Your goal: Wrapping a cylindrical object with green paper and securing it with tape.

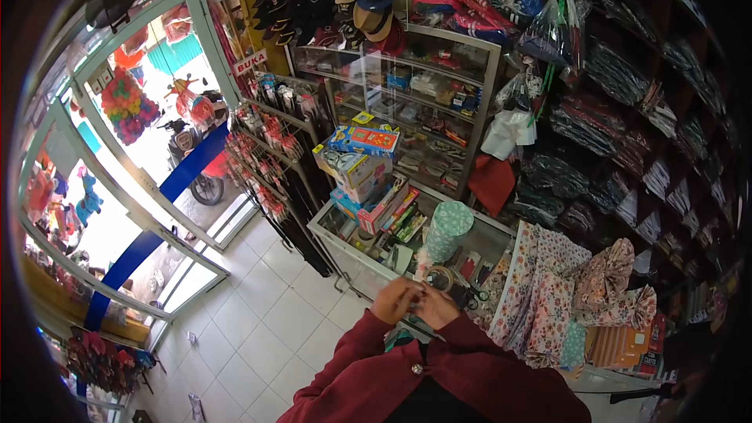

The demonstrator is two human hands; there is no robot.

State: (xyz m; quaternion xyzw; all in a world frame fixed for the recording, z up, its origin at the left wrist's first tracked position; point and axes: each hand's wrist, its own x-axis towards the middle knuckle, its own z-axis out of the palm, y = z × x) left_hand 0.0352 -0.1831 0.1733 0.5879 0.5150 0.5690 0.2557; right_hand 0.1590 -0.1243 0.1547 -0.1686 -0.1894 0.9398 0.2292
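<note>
My left hand (395, 301) and my right hand (437, 307) meet at the front edge of a glass display counter (490, 220), fingertips close together. Whether they pinch anything small is too fine to see. Just beyond them, a roll of tape (439, 278) lies on the glass, with a pale pink decoration (422, 259) beside it. An upright cylinder wrapped in mint-green patterned paper (449, 228) stands farther back. Scissors with dark handles (479, 296) rest to the right of my hands.
Toy boxes (355, 164) are stacked on the counter's left part. Floral-wrapped parcels (537, 294) occupy its right side. A hanging-goods rack (276, 158) stands left of the counter, near glass doors (150, 188). Shelves of bagged clothes (593, 123) rise at right; small litter (195, 406) lies on the tiles.
</note>
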